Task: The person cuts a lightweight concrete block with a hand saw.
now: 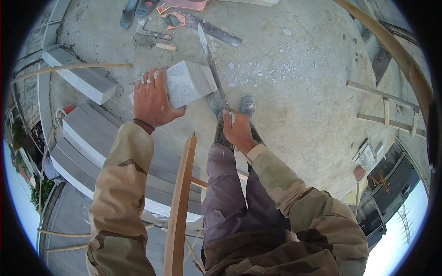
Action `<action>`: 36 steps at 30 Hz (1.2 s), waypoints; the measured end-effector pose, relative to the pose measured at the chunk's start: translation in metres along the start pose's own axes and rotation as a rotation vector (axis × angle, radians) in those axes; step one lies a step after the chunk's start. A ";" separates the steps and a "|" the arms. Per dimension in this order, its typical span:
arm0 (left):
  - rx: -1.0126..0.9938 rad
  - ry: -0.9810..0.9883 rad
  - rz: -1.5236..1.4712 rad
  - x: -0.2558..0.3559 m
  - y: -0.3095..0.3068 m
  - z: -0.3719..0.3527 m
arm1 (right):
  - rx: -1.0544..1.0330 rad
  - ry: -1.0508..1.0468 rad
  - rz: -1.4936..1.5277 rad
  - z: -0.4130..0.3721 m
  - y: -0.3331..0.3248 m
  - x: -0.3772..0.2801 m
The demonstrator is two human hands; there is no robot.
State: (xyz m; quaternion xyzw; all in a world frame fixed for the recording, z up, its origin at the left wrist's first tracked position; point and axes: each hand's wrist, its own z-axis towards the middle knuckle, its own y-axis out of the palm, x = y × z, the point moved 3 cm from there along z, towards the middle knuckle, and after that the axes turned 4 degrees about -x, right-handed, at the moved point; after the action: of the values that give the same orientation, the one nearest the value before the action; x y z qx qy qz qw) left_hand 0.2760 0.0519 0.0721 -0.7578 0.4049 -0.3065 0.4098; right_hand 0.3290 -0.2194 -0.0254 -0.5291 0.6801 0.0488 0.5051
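My left hand [155,99] is spread over the end of a light grey concrete block [183,83], fingers on its far side and thumb near its lower edge. White dust marks my knuckles. In my right hand [237,129] is a machete [211,62], gripped by the handle. Its long, narrow metal blade points away from me and runs right beside the block's right-hand edge. My fingers cover most of the handle.
A handsaw [209,31], a hatchet [154,34] and sandals [129,13] lie on the floor ahead. Pale chips [287,60] are scattered to the right. Long grey blocks [90,126] are stacked at left. A wooden post [182,202] rises beside my legs.
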 end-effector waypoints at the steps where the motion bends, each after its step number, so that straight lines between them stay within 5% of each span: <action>1: 0.009 0.016 0.003 -0.007 -0.002 0.010 | 0.058 0.012 0.082 0.003 -0.007 -0.007; 5: 0.030 0.053 -0.026 -0.025 -0.011 0.039 | 0.185 -0.195 0.060 0.029 -0.002 -0.002; 7: 0.059 0.070 -0.025 -0.029 -0.011 0.043 | -0.100 0.029 -0.205 0.042 0.020 0.019; 11: 0.084 0.084 -0.016 -0.039 -0.008 0.051 | -0.114 -0.028 -0.104 0.050 -0.011 -0.017; 13: 0.071 0.072 -0.033 -0.038 -0.008 0.051 | 0.087 -0.169 0.069 0.044 -0.028 -0.041; 17: 0.088 0.082 -0.003 -0.037 -0.011 0.050 | 0.080 -0.169 -0.026 0.052 0.012 0.009; 19: 0.096 0.081 -0.001 -0.035 -0.013 0.050 | -0.118 0.076 -0.233 0.058 0.028 0.032; 22: 0.061 0.074 -0.038 -0.037 -0.011 0.049 | -0.149 0.113 -0.100 0.063 0.006 0.004; 25: 0.063 0.083 -0.036 -0.040 -0.012 0.054 | 0.086 -0.062 0.129 0.058 -0.010 -0.023; 31: 0.126 0.111 0.001 -0.043 -0.012 0.058 | -0.121 0.048 -0.177 0.064 0.030 0.026; 35: 0.024 0.048 -0.018 -0.045 -0.008 0.062 | -0.068 0.048 0.057 0.052 -0.003 -0.005; 36: 0.019 0.054 -0.013 -0.045 -0.010 0.064 | 0.062 -0.094 0.052 0.053 0.001 -0.003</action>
State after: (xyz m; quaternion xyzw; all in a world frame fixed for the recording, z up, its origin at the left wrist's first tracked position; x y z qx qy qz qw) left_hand 0.3084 0.1181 0.0444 -0.7479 0.4080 -0.3333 0.4038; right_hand 0.3617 -0.1856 -0.0489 -0.4925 0.6702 0.0657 0.5513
